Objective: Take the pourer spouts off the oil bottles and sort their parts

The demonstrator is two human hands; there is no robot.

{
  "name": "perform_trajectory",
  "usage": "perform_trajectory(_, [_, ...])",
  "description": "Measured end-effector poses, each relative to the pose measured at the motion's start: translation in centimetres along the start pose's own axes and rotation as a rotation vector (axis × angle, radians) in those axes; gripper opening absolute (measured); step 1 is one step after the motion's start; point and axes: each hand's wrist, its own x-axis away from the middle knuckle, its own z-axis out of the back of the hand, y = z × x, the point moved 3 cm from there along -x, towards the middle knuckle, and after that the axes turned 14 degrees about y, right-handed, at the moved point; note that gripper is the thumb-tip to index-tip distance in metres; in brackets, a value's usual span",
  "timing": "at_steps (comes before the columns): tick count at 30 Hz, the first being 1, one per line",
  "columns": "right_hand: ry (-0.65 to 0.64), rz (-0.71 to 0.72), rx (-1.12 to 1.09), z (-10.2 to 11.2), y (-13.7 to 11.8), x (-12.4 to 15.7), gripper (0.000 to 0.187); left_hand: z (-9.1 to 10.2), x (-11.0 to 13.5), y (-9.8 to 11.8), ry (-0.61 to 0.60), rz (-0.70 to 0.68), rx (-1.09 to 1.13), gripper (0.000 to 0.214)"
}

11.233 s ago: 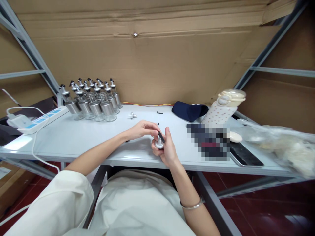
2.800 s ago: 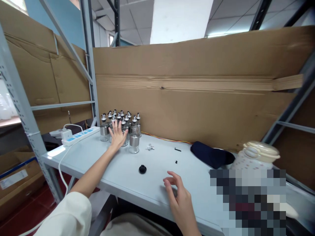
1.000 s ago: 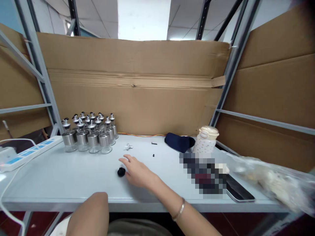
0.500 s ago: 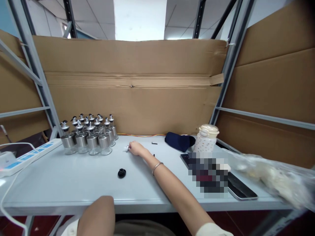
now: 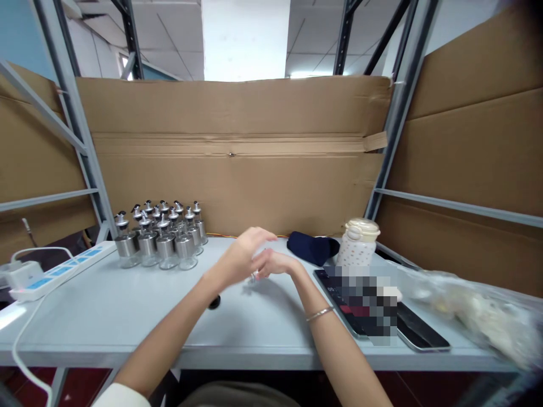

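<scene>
My right hand (image 5: 275, 263) hovers above the middle of the white table (image 5: 106, 316), its fingers pinched on a small silver spout piece (image 5: 253, 277). My left hand (image 5: 242, 254) is raised just left of it, fingers spread and partly blurred, touching or almost touching the right hand. A small black cap (image 5: 214, 302) lies on the table beneath my left forearm, partly hidden. A cluster of several glass bottles with steel sleeves and pourer tops (image 5: 163, 240) stands at the back left.
A white power strip (image 5: 51, 274) with cable lies at the left edge. A dark blue cloth (image 5: 311, 247), a dotted cream bottle (image 5: 355, 243), a tablet (image 5: 418, 333) and a clear plastic bag (image 5: 479, 311) fill the right side. Cardboard walls stand behind.
My right hand picked up the silver spout piece near the bottles and drew it back toward the table's middle. My left hand rose from below the table edge to meet it.
</scene>
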Motion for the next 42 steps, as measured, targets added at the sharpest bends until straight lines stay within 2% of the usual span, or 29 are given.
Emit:
perform_trajectory(1, [-0.051,-0.010,-0.019,0.1,0.0,0.3,0.012,0.1,-0.4,-2.2,0.029,0.180,0.028,0.025])
perform_trajectory(3, [-0.102,-0.024,-0.058,0.2,-0.2,0.5,0.018,-0.5,-0.2,-6.1,-0.090,0.416,0.108,0.029])
perform_trajectory(5, [-0.100,-0.028,-0.101,0.4,-0.4,0.5,0.022,-1.4,0.8,-8.7,-0.209,0.533,0.223,0.033])
perform_trajectory(7, [-0.088,-0.033,-0.146,0.5,-0.5,0.5,0.024,-2.1,1.8,-9.7,-0.284,0.584,0.330,0.034])
perform_trajectory(10, [-0.070,-0.043,-0.211,0.8,-0.7,0.7,0.028,-2.8,2.7,-9.7,-0.351,0.605,0.423,0.034])
perform_trajectory(16, [-0.042,-0.056,-0.299,1.7,-1.5,1.3,0.034,-2.9,2.7,-9.4,-0.324,0.675,0.609,0.039])
perform_trajectory(19, [-0.030,-0.071,-0.298,1.8,-1.7,1.4,0.036,-3.0,2.8,-9.0,-0.357,0.649,0.677,0.038])
perform_trajectory(22, [-0.020,-0.094,-0.263,1.8,-1.5,1.4,0.036,-3.2,2.9,-8.4,-0.405,0.599,0.626,0.031])
perform_trajectory(24, [-0.012,-0.117,-0.215,1.9,-1.1,1.3,0.033,-3.3,2.9,-8.3,-0.356,0.594,0.575,0.032])
perform_trajectory(28, [0.026,-0.186,-0.040,2.1,0.3,1.1,0.027,-3.5,3.1,-8.8,-0.250,0.685,0.543,0.048])
perform_trajectory(31, [0.089,-0.234,0.119,2.2,1.6,0.6,0.030,-3.6,3.4,-9.2,-0.274,0.727,0.498,0.052])
perform_trajectory(34, [0.106,-0.269,0.209,2.0,2.5,0.3,0.026,-3.6,3.4,-9.3,-0.285,0.713,0.465,0.046])
perform_trajectory(38, [0.089,-0.275,0.188,1.4,2.9,0.2,0.016,-3.4,3.1,-9.0,-0.275,0.692,0.474,0.041])
perform_trajectory(42, [0.167,-0.228,0.067,1.8,2.3,0.4,0.012,-3.4,3.1,-8.9,-0.252,0.681,0.477,0.041])
